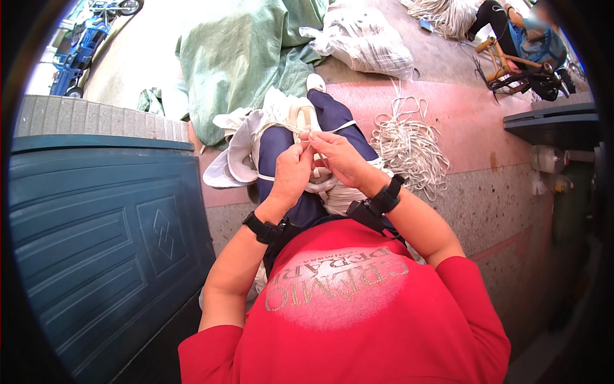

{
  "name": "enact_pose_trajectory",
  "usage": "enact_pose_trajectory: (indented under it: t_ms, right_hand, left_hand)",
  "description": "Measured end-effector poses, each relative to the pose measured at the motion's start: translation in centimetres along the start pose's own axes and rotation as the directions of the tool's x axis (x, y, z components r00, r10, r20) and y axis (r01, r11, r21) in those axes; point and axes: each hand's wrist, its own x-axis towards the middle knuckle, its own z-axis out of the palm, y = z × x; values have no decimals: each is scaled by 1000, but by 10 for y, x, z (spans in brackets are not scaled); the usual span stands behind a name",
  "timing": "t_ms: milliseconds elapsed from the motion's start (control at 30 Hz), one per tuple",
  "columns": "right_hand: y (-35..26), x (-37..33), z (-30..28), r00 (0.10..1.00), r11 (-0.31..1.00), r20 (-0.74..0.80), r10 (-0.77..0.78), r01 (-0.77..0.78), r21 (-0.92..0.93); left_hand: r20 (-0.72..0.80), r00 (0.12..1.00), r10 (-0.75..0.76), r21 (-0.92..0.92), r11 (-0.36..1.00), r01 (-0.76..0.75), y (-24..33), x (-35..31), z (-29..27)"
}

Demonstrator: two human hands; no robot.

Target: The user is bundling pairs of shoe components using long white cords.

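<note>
Head view: hands (343, 158) pinch a thin strip (309, 144) near crumpled white cloth (277, 102).

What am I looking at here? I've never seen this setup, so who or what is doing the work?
No machine is at work here: these are a person's bare hands. The one picture comes from a wide fisheye camera on their head, looking down, so edges bend and left is their left.

The left hand and right hand meet over the lap, fingertips pinching what looks like a pale strip, too small to make out well. White cloth is bunched about the legs.

On the floor to the right lies a tangle of pale cord; ahead are a green sheet and a plastic bag. Another person is at upper right.
</note>
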Motion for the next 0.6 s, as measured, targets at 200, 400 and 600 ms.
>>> enact_pose_trajectory:
  t_ms: [200,400,600]
  right_hand:
    - [1,4,-5,999,998,39,18,-21,64]
    - [-1,6,-8,986,989,165,-36,12,146]
    - [-15,7,-17,981,976,-29,-192,188,-113]
  left_hand:
    - [47,996,-76,-73,994,80,10,-2,-2]
    - [161,980,-117,-128,982,138,14,6,-11]
    - [109,957,270,465,837,-289,-4,53,-38]
